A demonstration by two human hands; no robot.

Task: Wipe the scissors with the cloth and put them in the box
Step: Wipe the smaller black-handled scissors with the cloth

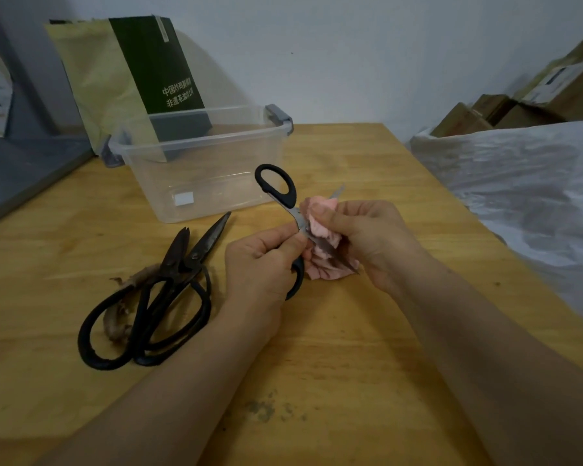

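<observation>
Head view, looking down on a wooden worktop [367, 348].

- Left hand [263, 260]: grip closed, fingers and thumb curled round the lower handle of the black-handled scissors [298, 215]. The scissors are held clear of the worktop with the blades parted. The free handle loop stands up and away, toward the box.
- Right hand [367, 237]: grip closed on a bunched pink cloth [320, 227], thumb and fingers pinching it against the blades close to the pivot. One blade tip pokes out above the cloth; the other runs down through the folds and shows at the lower edge. The cloth's lower folds hang near the worktop; I cannot tell whether they touch it.
- Clear plastic box [216, 183]: sits on the worktop just beyond the hands, lid off, with a grey latch at each end. A small white label shows through the front wall. The raised handle loop overlaps its near right corner in this view.
- Old dark scissors [169, 284]: two pairs lie overlapped on the worktop left of the left hand. Their blades point toward the box and stop short of it. One handle carries a frayed brownish wrapping.
- Green-and-yellow bag [142, 72]: leans against the wall behind the box, printed with white characters.
- Right side: crinkled white plastic sheet [519, 183], with cardboard cartons [485, 112] behind it.
- Dark specks [266, 408] mark the worktop between the forearms.
</observation>
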